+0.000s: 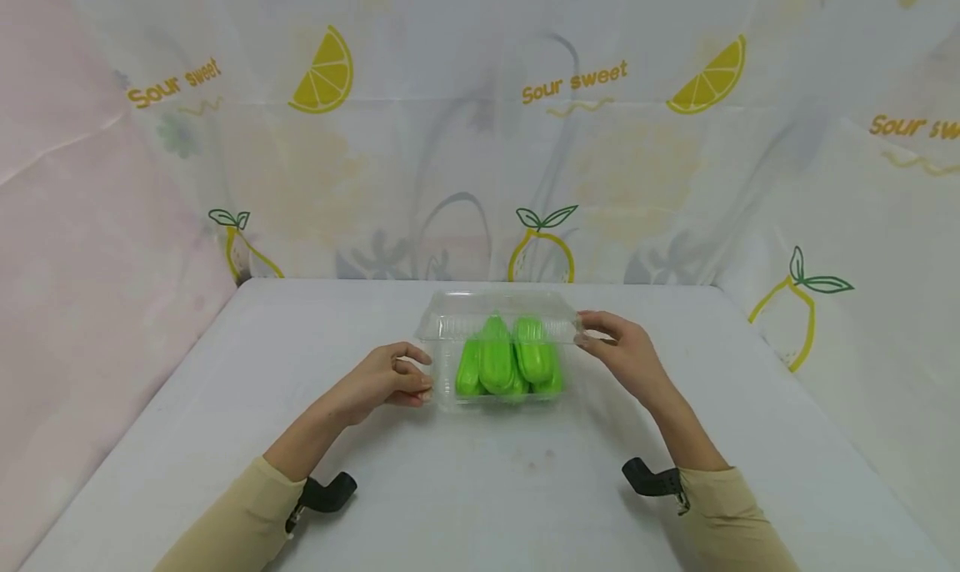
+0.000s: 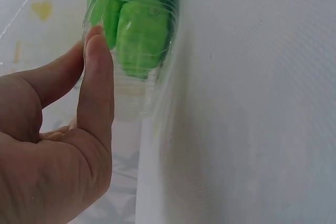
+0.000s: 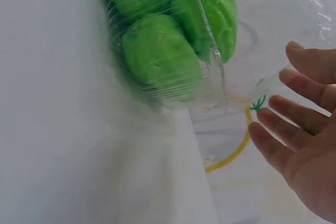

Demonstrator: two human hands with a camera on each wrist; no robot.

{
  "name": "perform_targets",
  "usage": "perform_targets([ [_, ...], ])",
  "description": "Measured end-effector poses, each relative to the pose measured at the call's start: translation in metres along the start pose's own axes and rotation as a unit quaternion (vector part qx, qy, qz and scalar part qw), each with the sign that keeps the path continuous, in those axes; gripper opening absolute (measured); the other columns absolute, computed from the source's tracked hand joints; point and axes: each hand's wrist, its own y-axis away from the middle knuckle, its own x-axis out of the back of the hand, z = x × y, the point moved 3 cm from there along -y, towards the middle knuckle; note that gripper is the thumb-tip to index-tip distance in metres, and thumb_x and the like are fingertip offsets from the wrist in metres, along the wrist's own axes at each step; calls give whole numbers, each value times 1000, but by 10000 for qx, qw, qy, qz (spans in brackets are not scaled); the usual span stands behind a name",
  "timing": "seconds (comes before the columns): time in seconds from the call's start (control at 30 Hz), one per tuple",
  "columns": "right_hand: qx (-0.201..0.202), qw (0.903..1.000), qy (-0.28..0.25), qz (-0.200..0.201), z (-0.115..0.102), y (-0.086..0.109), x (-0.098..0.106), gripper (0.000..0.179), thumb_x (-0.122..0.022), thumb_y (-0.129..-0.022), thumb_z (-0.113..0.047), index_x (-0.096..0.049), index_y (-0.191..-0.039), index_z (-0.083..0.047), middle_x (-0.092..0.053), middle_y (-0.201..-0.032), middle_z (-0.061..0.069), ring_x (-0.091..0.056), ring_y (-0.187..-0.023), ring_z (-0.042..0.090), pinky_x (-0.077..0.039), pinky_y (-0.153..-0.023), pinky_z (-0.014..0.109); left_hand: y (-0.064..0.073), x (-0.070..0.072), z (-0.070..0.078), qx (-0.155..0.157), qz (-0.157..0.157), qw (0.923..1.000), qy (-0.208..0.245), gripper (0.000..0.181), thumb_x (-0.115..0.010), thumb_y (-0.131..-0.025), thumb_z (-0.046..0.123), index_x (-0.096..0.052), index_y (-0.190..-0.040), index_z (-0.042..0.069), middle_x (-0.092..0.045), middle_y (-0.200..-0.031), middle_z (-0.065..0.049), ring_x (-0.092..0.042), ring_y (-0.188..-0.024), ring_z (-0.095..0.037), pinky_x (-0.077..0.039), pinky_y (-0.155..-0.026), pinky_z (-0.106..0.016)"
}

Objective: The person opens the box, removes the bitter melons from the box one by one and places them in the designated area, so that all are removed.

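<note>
Clear box (image 1: 442, 380): where've we got it, pls?

Just below mid-frame in the head view, on the white table (image 1: 510, 497), w/ several green veg (image 1: 495, 368) heaped inside. Prob. squash, by the shape.

Why are they all pointing the same way?

They lie side by side, some on top of others, ends toward the top & bottom of the frame. We'd guess that's how they fit best.

And our L hand (image 1: 386, 380)?

Left of mid-frame, at the box's left side. Per the L wrist view, thumb & forefinger are clamped on its edge. Prob. steadying it, b/c thin plastic likely slides easily.

R hand (image 1: 626, 351)?

Right of mid-frame, at the right corner of the lid (image 1: 498, 303). Thumb & forefinger pinch the edge; the other fingers are spread apart. How hard we're pressing, can't tell.

Why the corner?

Lid's tilted up, its near edge well apart from the box's near rim. It looks light, so one corner's prob. enough to hold it by, & our palm stays off to the side, not over the veg.
</note>
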Motion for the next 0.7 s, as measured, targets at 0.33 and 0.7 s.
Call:
perform_targets([
  [0.33, -125, 9999, -62, 23, -3, 0, -6, 32, -64, -97, -13, -60, -125, 1, -58, -139, 21, -61, -124, 40, -55, -97, 43, -2, 0, -1, 124, -116, 9998, 109, 43, -68, -92, 9, -44, -125, -5, -69, -89, -5, -70, -76, -13, -61, -71, -26],
  [0.7, -111, 9994, -274, 192, -4, 1, -3, 26, -61, -99, -13, -58, -118, 4, -57, -140, 19, -53, -134, 35, -52, -102, 43, -1, -1, -3, 231, -377, 9983, 375, 43, -67, -94, 12, -43, -125, -6, -63, -93, -7, -71, -82, -16, -61, -79, -29],
])
